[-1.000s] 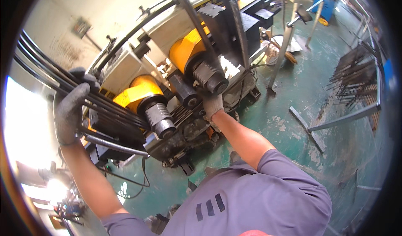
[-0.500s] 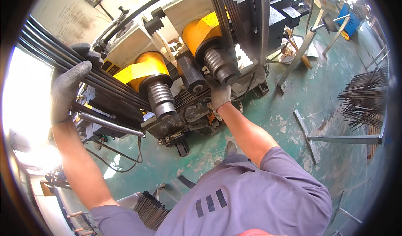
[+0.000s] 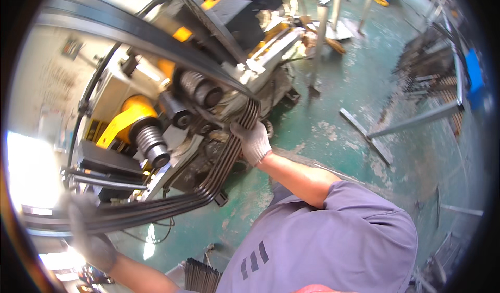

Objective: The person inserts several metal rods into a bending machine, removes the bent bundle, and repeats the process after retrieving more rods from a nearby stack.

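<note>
A bundle of several dark bent metal rods (image 3: 226, 160) is held in front of the bending machine (image 3: 177, 103), with two bends visible between its long legs. My right hand (image 3: 253, 142), in a pale glove, is closed around the short middle stretch near the upper bend. At the far left my left hand (image 3: 99, 249), in a grey glove and blurred by motion, wraps round the lower leg. The other leg runs to the upper left, across the machine. Ribbed steel rollers (image 3: 151, 142) with yellow arms (image 3: 125, 121) stand just behind the bundle.
A metal stand (image 3: 320, 43) rises right of the machine. Farther right, a pile of dark rods (image 3: 429, 79) lies by a grey steel frame (image 3: 416, 120) on the green floor (image 3: 317, 152). More bent rods (image 3: 200, 277) are stacked at the bottom, near my body.
The rod bundle has come out from the rollers toward me and now shows its bends. My left hand has moved down; my right hand now grips the middle stretch. The view has turned.
</note>
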A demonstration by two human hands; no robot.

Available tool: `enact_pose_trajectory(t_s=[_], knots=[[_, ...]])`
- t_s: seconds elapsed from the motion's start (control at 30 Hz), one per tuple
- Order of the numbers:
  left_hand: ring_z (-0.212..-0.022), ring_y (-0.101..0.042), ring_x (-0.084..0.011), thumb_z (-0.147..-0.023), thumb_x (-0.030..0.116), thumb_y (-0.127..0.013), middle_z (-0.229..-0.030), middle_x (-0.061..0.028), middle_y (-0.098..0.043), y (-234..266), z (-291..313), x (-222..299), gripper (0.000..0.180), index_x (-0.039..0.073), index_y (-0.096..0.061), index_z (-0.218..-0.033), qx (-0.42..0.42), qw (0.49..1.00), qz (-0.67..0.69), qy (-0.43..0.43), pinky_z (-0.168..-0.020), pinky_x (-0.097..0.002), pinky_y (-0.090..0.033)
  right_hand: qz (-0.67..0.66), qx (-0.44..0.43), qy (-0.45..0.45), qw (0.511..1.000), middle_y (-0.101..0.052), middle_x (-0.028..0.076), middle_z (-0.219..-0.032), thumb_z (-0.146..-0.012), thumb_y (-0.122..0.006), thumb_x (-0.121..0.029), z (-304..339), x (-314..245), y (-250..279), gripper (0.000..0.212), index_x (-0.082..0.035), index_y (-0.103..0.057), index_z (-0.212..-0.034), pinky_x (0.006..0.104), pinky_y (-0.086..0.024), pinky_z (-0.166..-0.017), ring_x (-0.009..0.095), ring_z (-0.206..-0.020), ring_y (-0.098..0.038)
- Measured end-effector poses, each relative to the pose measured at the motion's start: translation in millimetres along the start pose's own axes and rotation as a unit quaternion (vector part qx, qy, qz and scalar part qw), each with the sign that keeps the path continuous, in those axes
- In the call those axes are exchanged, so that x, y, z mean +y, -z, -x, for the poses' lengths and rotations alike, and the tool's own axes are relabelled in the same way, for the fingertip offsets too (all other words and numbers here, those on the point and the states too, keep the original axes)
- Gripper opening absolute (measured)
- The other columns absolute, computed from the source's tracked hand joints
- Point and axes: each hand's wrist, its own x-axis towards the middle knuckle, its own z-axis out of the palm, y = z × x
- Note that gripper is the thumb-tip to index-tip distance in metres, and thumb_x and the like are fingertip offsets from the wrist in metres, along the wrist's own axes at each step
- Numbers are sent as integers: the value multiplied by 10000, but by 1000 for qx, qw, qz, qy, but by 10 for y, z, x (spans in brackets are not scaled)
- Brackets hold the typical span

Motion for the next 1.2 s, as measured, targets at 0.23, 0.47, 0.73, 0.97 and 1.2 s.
enact_pose_trajectory(t_s=[0.23, 0.47, 0.73, 0.97, 1.2], knots=[[-836, -644, -195, -1062, 184, -574, -945, -115, -668, -921, 1274, -627, 240, -22, -651, -1159, 74, 977, 176, 96, -827, -359, -542, 84, 137, 144, 976, -728, 58, -931, -987, -708, -105, 850, -935, 2588, 148, -29, -686, -1113, 309, -575, -750, 138, -829, -686], [-1076, -659, -310, -936, 119, -518, -1113, -220, -696, -3024, 3197, -726, 258, -12, -657, -1110, -138, 771, 447, 432, -1043, -444, -510, 479, 459, 336, 669, -753, 122, -955, -987, -619, -126, 1723, -2905, 5353, 236, -10, -683, -1182, 380, -559, -795, 283, -851, -717], [-1257, -624, -450, -952, 68, -567, -1324, -282, -667, -5240, 4439, -448, 369, -105, -627, -1272, -318, 481, 525, 626, -1170, -596, -428, 515, 506, 346, 600, -770, 164, -969, -1030, -660, -304, 1627, -5387, 7534, 283, -48, -713, -1139, 461, -539, -780, 348, -853, -723], [-1070, -724, -322, -970, -8, -616, -1225, -233, -703, -6736, 4668, 1032, 396, -72, -551, -1356, -507, 623, 329, 496, -968, -421, -598, 679, 533, 147, 483, -740, 242, -1108, -1021, -615, -246, 461, -6087, 9029, 257, -93, -627, -1226, 565, -541, -865, 488, -1036, -694], [-1038, -742, -304, -954, 14, -654, -1159, -215, -739, -7201, 4768, 1052, 373, -91, -597, -1308, -434, 746, 231, 449, -966, -407, -600, 818, 441, 140, 342, -722, 237, -1082, -1079, -403, -227, -363, -7042, 9894, 260, -79, -593, -1176, 578, -576, -851, 426, -1037, -720]])
